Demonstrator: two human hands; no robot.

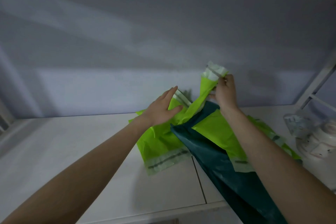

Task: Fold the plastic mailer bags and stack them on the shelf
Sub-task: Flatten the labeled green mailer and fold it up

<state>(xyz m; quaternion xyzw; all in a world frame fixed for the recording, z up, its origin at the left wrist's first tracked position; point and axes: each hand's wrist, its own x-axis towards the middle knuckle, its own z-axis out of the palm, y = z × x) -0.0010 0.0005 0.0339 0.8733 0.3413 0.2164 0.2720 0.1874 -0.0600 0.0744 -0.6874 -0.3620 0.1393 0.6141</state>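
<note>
One lime bag (206,92) is pinched near its flap by the right hand (224,92), trailing down-left under the flat, unclenched left hand (161,109).

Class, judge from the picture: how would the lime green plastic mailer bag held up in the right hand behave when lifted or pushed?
Probably floppy: the lime green plastic mailer bag droops and twists below the right hand pinching it. Likely light, since a fingertip pinch holds it up. Its glossy film looks slippery.
</note>
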